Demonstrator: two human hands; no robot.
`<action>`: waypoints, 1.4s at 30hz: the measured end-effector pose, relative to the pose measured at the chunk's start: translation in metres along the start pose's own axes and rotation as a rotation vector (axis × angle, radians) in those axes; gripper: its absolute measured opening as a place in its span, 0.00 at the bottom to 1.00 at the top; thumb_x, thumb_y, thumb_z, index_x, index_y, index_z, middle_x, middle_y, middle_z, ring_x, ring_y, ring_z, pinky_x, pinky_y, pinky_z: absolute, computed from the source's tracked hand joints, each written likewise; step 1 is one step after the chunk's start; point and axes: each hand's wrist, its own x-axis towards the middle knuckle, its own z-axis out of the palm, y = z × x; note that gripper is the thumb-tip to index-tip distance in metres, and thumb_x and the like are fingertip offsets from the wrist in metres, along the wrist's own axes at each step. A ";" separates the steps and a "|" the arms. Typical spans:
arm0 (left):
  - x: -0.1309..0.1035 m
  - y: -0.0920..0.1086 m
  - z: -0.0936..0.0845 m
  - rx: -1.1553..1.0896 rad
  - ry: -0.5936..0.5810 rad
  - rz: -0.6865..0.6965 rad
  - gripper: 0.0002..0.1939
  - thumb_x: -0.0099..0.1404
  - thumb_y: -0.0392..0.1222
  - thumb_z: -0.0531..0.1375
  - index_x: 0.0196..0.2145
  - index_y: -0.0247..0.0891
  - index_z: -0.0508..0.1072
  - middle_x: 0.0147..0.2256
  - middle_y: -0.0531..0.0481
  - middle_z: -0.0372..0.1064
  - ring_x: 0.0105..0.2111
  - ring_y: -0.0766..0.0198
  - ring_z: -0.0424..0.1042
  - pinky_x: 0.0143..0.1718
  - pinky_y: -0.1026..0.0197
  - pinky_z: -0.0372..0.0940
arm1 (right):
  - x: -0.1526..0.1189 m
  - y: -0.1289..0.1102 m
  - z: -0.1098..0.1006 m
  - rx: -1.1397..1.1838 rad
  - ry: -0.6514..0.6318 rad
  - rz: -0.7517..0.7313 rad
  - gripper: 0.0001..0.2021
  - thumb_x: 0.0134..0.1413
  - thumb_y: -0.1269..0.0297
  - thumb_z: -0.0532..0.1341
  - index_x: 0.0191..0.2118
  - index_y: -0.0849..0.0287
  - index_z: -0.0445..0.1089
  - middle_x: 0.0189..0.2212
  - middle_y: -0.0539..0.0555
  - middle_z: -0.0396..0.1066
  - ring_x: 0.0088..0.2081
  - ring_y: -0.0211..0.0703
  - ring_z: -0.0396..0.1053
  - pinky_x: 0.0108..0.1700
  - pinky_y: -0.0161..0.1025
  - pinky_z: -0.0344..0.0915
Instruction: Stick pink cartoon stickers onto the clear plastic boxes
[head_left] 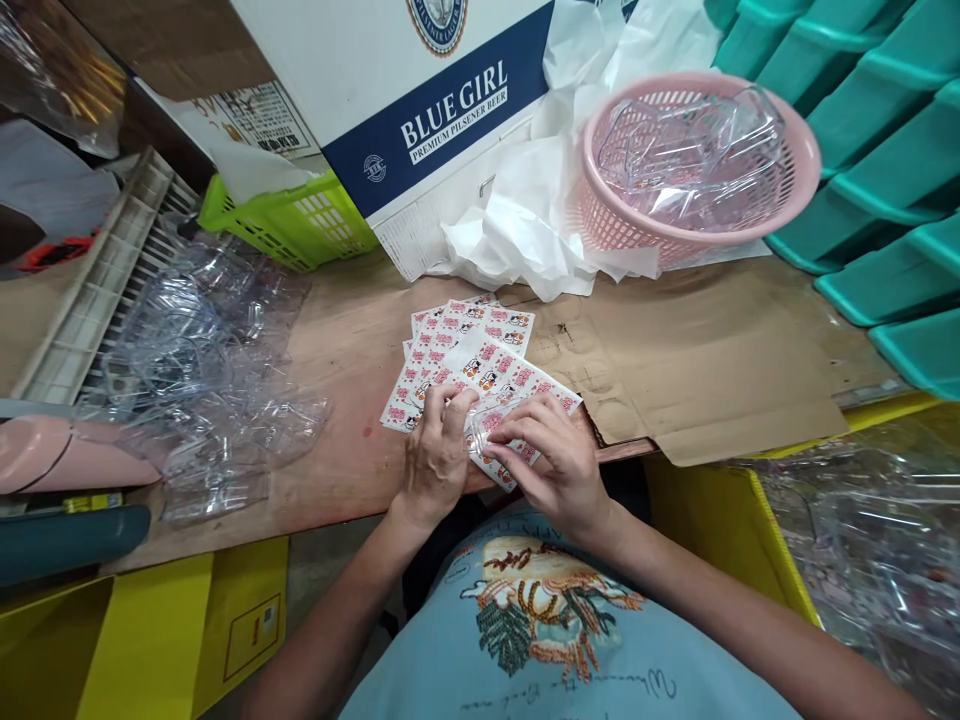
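Blue shirt [570, 650] nearest; beyond, the right hand [561, 458] pinches a clear piece [482, 424] over sticker sheets [517, 376]; left hand's [436, 456] grip unclear. Seemingly unfinished: many stickers unused, plastic parts [195, 350] heaped left of the grip.

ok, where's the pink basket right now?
Upper right of the head view: the pink basket sits beyond the right hand, between the crumpled white paper on its left and the teal bins on its right.

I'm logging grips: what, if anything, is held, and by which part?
The right hand pinches a clear plastic piece by its edge; whether the left hand holds anything can't be told.
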 end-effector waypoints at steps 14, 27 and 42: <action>0.003 0.001 -0.002 0.044 0.011 0.033 0.17 0.70 0.30 0.48 0.54 0.41 0.63 0.47 0.44 0.65 0.42 0.60 0.73 0.37 0.62 0.70 | 0.010 0.002 -0.001 -0.284 -0.062 -0.076 0.06 0.64 0.75 0.53 0.36 0.60 0.63 0.31 0.58 0.67 0.37 0.49 0.59 0.42 0.50 0.63; 0.003 0.007 -0.003 0.122 -0.049 0.012 0.19 0.68 0.29 0.51 0.55 0.42 0.62 0.49 0.43 0.65 0.42 0.59 0.73 0.35 0.62 0.70 | -0.001 -0.015 -0.011 -0.288 -0.054 -0.215 0.10 0.61 0.78 0.57 0.43 0.60 0.70 0.34 0.58 0.73 0.38 0.48 0.65 0.43 0.51 0.68; 0.011 -0.002 -0.017 -0.950 -0.284 -0.193 0.27 0.66 0.39 0.59 0.62 0.42 0.62 0.60 0.39 0.63 0.59 0.53 0.65 0.57 0.50 0.66 | 0.022 0.048 -0.024 -0.272 -0.287 -0.159 0.21 0.62 0.65 0.59 0.60 0.62 0.64 0.42 0.62 0.71 0.43 0.55 0.67 0.44 0.53 0.68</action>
